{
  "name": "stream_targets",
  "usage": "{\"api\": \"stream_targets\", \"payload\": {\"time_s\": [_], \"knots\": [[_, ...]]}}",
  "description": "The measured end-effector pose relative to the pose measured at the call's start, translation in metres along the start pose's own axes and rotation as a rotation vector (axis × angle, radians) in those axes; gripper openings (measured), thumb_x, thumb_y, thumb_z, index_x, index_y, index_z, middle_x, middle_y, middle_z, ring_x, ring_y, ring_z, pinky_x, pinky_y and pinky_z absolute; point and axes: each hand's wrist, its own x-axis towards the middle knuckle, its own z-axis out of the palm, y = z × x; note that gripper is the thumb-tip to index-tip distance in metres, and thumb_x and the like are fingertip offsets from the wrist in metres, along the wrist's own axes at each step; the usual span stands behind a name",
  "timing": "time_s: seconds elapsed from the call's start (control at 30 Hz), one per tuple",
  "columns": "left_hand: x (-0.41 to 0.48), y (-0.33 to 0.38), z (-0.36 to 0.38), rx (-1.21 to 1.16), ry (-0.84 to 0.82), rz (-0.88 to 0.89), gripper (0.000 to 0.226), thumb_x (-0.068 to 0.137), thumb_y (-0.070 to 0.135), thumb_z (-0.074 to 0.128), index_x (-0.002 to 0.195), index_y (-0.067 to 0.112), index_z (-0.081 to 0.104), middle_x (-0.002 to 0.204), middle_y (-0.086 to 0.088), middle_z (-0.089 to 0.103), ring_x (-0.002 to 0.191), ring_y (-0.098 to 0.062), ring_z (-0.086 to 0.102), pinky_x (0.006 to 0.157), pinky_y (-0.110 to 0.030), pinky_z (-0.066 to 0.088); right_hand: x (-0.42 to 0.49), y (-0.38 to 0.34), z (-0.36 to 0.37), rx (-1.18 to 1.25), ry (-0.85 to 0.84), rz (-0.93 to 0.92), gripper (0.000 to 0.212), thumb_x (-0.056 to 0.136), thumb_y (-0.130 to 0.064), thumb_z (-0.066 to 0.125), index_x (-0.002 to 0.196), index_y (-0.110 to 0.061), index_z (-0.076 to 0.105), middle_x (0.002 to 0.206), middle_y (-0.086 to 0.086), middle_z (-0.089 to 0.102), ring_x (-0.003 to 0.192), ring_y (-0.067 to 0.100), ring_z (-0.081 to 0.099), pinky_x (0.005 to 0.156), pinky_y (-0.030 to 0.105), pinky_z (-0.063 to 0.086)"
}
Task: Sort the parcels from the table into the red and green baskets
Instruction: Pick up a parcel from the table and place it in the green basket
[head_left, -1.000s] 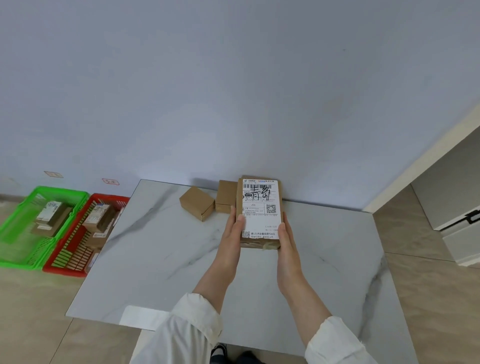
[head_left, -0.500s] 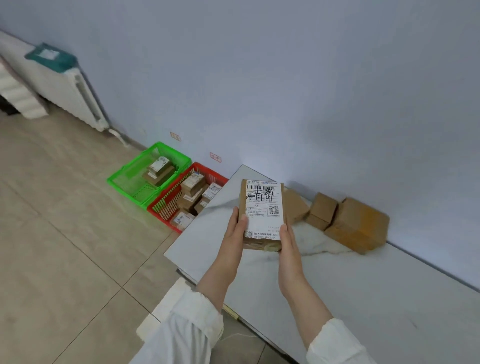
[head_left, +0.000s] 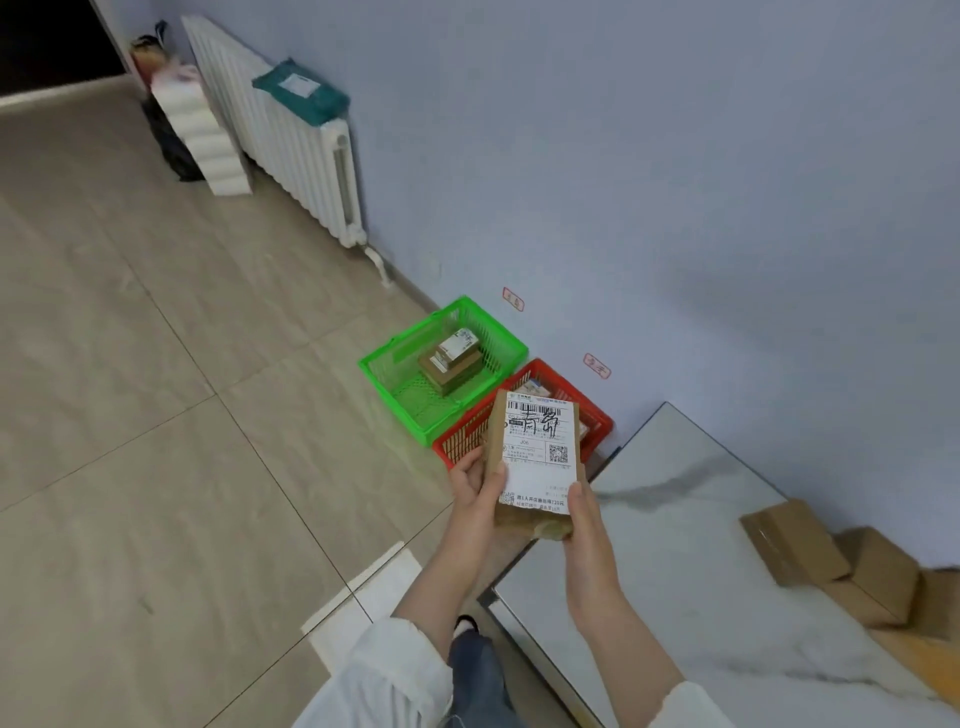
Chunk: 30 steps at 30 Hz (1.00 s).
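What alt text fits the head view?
Left hand and right hand hold a labelled parcel label-up near the table corner. Beyond it, a red basket and green basket on the floor hold parcels; brown boxes sit on the table.

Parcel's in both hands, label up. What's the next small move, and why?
Probably carry the parcel forward and down toward the baskets. The left hand and right hand grip it near the table corner, short of the red basket and green basket on the floor. The wall tags are too blurred to say which basket.
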Motion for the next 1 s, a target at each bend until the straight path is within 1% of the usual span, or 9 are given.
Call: {"api": "stream_targets", "payload": {"time_s": [0.13,0.27,0.3,0.4,0.47,0.63,0.73,0.93,1.0], "knots": [[0.065,0.03,-0.042,0.049,0.02,-0.022,0.031,0.096,0.019,0.047,0.124,0.016,0.035,0.132,-0.007,0.051,0.096,-0.005,0.054,0.068,-0.012,0.048,0.063,0.001,0.055,0.01,-0.001,0.017,0.045,0.099,-0.034,0.038,0.144,-0.032,0.034,0.144,-0.005,0.045,0.132,0.015,0.043,0.11,0.043,0.035],[0.128,0.075,-0.076,0.121,0.02,-0.025,0.04,0.095,0.021,0.051,0.133,0.017,0.038,0.129,-0.001,0.05,0.098,0.001,0.053,0.066,-0.003,0.046,0.124,-0.014,0.114,0.031,-0.011,0.086,0.046,0.098,-0.04,0.039,0.144,-0.035,0.033,0.142,-0.007,0.045,0.13,0.016,0.044,0.104,0.037,0.039],[0.145,0.085,-0.085,0.15,0.026,-0.019,0.042,0.094,0.024,0.053,0.133,0.02,0.039,0.131,0.0,0.048,0.104,-0.002,0.053,0.073,-0.005,0.045,0.138,-0.019,0.128,0.041,0.0,0.101,0.047,0.098,-0.041,0.039,0.144,-0.035,0.032,0.142,-0.009,0.044,0.128,0.014,0.044,0.102,0.035,0.039],[0.197,0.112,-0.106,0.281,0.065,-0.02,0.046,0.093,0.034,0.054,0.137,0.029,0.041,0.133,0.005,0.035,0.13,-0.011,0.036,0.108,-0.029,0.033,0.18,-0.036,0.165,0.07,0.057,0.125,0.047,0.098,-0.037,0.041,0.143,-0.03,0.029,0.14,-0.008,0.044,0.125,0.015,0.046,0.094,0.032,0.04],[0.229,0.128,-0.116,0.319,0.056,-0.035,0.049,0.092,0.038,0.053,0.139,0.032,0.04,0.138,0.004,0.031,0.135,-0.011,0.03,0.115,-0.037,0.026,0.208,-0.044,0.188,0.07,0.096,0.128,0.045,0.098,-0.037,0.041,0.14,-0.028,0.03,0.139,-0.006,0.045,0.124,0.015,0.046,0.09,0.03,0.039],[0.317,0.164,-0.134,0.373,-0.065,-0.064,0.051,0.092,0.033,0.055,0.141,0.029,0.038,0.138,0.002,0.037,0.134,-0.014,0.034,0.114,-0.037,0.029,0.273,-0.062,0.235,0.084,0.21,0.119,0.042,0.098,-0.033,0.042,0.138,-0.02,0.033,0.139,-0.002,0.046,0.122,0.013,0.045,0.092,0.026,0.034],[0.366,0.18,-0.138,0.383,-0.179,-0.085,0.048,0.092,0.021,0.058,0.137,0.022,0.042,0.131,0.002,0.047,0.125,-0.015,0.047,0.1,-0.027,0.039,0.306,-0.068,0.256,0.106,0.329,0.104,0.043,0.098,-0.029,0.044,0.138,-0.017,0.033,0.138,-0.001,0.045,0.12,0.011,0.044,0.094,0.025,0.032],[0.449,0.179,-0.138,0.475,-0.285,-0.218,0.039,0.091,0.012,0.058,0.127,0.017,0.044,0.129,-0.008,0.057,0.114,-0.019,0.056,0.097,-0.033,0.046,0.364,-0.058,0.274,0.052,0.469,0.116,0.051,0.096,-0.025,0.05,0.144,-0.02,0.035,0.141,-0.006,0.043,0.13,0.015,0.041,0.109,0.039,0.034],[0.472,0.172,-0.134,0.52,-0.301,-0.265,0.039,0.092,0.01,0.057,0.127,0.015,0.042,0.126,-0.005,0.056,0.112,-0.018,0.055,0.087,-0.021,0.047,0.385,-0.054,0.272,0.049,0.51,0.155,0.053,0.095,-0.027,0.051,0.145,-0.022,0.034,0.143,-0.004,0.042,0.129,0.016,0.041,0.107,0.038,0.035]]}}
